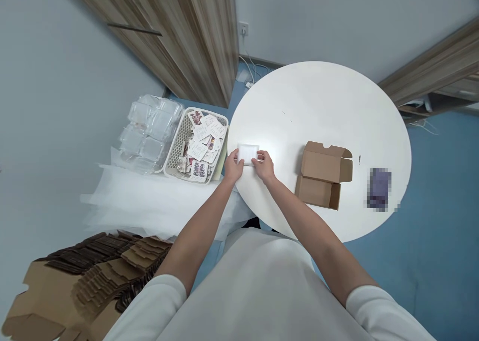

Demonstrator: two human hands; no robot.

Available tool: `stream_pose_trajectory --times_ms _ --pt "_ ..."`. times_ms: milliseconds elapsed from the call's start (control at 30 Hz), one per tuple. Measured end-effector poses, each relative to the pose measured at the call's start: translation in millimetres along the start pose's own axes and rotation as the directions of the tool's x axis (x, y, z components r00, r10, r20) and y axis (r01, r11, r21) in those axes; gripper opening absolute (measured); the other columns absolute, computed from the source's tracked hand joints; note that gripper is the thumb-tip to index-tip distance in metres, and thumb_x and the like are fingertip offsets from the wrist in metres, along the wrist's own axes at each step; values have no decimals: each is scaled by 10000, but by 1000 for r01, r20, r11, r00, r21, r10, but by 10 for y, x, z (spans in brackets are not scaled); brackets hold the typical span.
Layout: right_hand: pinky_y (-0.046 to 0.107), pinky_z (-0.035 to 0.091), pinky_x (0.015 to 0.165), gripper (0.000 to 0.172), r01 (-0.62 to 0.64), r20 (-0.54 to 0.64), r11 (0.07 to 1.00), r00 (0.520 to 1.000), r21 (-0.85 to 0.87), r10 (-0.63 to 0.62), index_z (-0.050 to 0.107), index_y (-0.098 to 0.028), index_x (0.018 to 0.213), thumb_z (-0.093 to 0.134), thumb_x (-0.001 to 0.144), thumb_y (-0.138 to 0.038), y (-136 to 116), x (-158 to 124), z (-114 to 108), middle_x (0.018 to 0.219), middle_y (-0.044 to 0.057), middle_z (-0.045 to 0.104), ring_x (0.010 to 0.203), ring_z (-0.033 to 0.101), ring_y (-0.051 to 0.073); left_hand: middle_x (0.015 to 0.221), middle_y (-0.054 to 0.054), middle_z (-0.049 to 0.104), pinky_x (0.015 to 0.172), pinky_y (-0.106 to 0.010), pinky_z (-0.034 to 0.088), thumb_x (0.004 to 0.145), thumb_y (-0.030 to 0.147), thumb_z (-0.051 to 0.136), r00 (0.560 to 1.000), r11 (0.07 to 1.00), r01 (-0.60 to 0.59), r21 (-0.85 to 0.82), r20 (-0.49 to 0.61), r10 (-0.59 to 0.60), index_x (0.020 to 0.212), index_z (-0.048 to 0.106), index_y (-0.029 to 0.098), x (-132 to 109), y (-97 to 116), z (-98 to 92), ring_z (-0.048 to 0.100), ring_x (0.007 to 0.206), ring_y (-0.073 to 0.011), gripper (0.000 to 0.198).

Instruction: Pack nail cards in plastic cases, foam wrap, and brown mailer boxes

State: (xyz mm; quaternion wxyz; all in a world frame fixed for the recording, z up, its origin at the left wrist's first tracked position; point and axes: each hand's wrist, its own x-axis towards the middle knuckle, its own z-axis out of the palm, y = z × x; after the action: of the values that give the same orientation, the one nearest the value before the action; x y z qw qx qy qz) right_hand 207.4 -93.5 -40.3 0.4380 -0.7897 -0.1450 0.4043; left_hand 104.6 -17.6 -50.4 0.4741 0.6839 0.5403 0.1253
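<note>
At the left side of the round white table point(322, 101), a small flat packet, white and wrapped in what looks like thin foam sheet point(248, 154), lies between my hands. My left hand point(234, 168) grips its left edge, with the thumb at the lower left corner. On the opposite edge, my right hand point(264, 167) closes with bent fingers and thumb. What is inside the wrapping does not show. To the right stands a brown cardboard box point(326, 164) with its lid folded back.
A white basket point(171, 169) of printed cards is left of the table, beside clear plastic containers point(149, 131). White foam sheets point(149, 196) lie in front of them. Folded cardboard boxes point(105, 276) are stacked lower left. A blurred purple object point(379, 188) lies at the table's right.
</note>
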Motion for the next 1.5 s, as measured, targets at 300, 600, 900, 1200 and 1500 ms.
stream_pose_trajectory --times_ms 300,600,900,1200,1500 --pt "276 476 644 316 155 -105 987 983 52 -149 471 -223 988 539 704 -345 266 -773 -1031 1008 44 552 743 563 134 1063 -74 508 696 -265 507 748 292 552 983 975 -138 -173 93 155 1237 451 235 -954 453 417 532 867 -151 503" --pt "323 464 699 307 119 -124 974 982 -195 -145 456 -223 1020 500 730 -314 835 -1069 -2355 971 44 593 749 584 160 1040 -78 532 805 -336 477 769 314 537 877 964 -261 -38 407 254 1311 368 226 -1606 934 1342 553 876 -177 575" --pt "309 421 650 273 180 81 883 984 -433 -161 458 -238 996 433 729 -186 1094 -865 -2475 898 31 565 722 556 172 1079 -118 580 786 -381 456 742 293 542 895 963 -210 169 429 120 1248 362 160 -1650 930 1607 575 930 -250 553" --pt "323 413 700 398 236 147 816 972 -528 -186 475 -219 1087 460 708 -101 1150 -828 -2378 978 78 587 854 559 217 1069 -151 600 829 -411 429 677 245 533 862 917 -262 299 500 83 1094 514 145 -1592 881 1577 548 1025 -312 429" --pt "326 459 767 310 265 -23 894 956 -360 -292 514 -190 1072 457 776 -262 1111 -959 -2624 1074 89 552 941 547 190 1120 -106 566 893 -369 420 738 223 488 887 912 -370 176 360 290 1076 543 175 -1514 843 1377 532 1043 -234 346"
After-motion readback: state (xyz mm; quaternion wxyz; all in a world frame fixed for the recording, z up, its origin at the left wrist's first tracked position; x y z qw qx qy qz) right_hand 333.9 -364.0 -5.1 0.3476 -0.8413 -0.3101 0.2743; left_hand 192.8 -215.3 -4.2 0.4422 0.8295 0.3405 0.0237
